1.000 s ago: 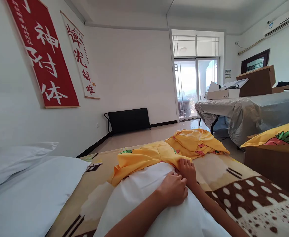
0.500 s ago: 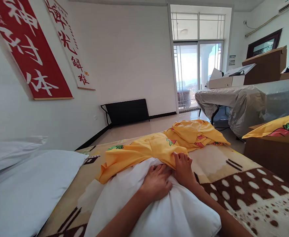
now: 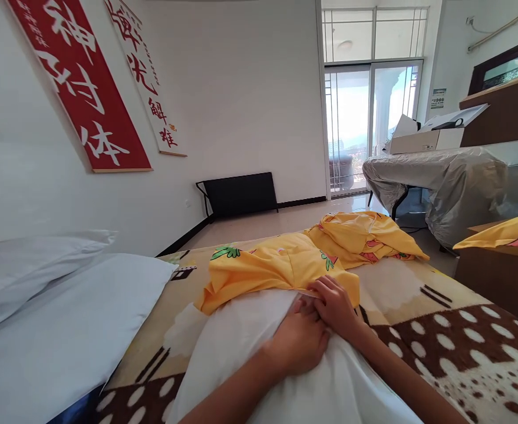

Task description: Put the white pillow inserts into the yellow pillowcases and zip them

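A white pillow (image 3: 236, 341) lies in front of me, its far end tucked under or into the open edge of a yellow pillowcase (image 3: 271, 259) with a fruit print. My left hand (image 3: 300, 341) is closed on the pillow near that edge, its fingertips partly hidden by the other hand. Right beside it, my right hand (image 3: 336, 303) pinches the pillowcase's near edge, fingers bent over the yellow cloth. Beyond, a bunched heap of the same yellow cloth (image 3: 369, 235) rests on the patterned blanket (image 3: 453, 330).
Two more white pillows (image 3: 86, 312) lie at the left. A brown box (image 3: 488, 277) with a yellow printed pillow (image 3: 506, 232) stands at the right. Behind it is a plastic-covered table (image 3: 453, 171) carrying open boxes (image 3: 422, 138). A black folded frame (image 3: 241, 194) leans by the wall.
The view has turned a little left. My right hand has come nearer to my left and now overlaps its fingers, while the pillowcase edge has shifted slightly over the pillow.
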Demonstrator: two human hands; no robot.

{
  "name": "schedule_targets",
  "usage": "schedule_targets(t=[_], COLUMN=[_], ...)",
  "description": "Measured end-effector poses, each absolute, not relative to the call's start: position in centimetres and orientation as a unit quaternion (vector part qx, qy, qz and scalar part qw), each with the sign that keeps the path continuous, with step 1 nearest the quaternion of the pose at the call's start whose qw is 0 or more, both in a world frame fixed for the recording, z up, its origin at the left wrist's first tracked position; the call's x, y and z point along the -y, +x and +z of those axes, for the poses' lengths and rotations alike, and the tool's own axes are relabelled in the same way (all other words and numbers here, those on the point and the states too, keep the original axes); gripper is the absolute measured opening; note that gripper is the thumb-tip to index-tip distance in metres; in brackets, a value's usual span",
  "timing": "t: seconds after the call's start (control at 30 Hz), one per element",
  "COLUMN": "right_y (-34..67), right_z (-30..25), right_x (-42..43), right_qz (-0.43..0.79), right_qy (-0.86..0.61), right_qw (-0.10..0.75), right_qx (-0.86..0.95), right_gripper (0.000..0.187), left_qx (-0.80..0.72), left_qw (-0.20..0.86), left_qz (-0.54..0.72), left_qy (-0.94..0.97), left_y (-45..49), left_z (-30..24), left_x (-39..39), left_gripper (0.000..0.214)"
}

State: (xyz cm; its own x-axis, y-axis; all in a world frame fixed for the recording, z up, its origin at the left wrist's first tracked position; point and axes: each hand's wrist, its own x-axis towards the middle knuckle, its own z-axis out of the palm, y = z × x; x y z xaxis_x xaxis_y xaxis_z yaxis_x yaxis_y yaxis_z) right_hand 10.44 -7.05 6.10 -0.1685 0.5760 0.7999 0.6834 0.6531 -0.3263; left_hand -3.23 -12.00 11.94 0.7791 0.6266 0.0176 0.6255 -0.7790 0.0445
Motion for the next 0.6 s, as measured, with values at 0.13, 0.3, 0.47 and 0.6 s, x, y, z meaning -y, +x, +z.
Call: schedule_targets(t=[0.13,0.3,0.47,0.6], right_y=[10.9,10.4,10.0,9.9], right_z=[6.5,6.6,6.1,7.4], right_x=[6.9,7.3,7.0,6.3], right_qz=[0.007,0.014,0.027,-0.097], right_qy=[-0.411,-0.396,-0.459,-0.531], right_qw=[0.515,0.513,0.456,0.308], right_qx=[0.752,0.761,0.762,0.784], right_gripper=[0.028,0.023,0.022,0.033], left_qx=[-0.402,-0.591,-0.514,-0.455], left_qw=[0.111,0.053,0.017,0.083], left_qz=[0.164,0.253,0.258,0.174], left_qy=[0.894,0.764,0.818,0.87], left_y=[-10.7,-17.8,-14.8,-12.1], left_z=[16.0,14.7,10.2,10.4], left_x=[13.5,10.5,10.3,11.6], left_gripper=[0.035,0.033,0.044,0.051])
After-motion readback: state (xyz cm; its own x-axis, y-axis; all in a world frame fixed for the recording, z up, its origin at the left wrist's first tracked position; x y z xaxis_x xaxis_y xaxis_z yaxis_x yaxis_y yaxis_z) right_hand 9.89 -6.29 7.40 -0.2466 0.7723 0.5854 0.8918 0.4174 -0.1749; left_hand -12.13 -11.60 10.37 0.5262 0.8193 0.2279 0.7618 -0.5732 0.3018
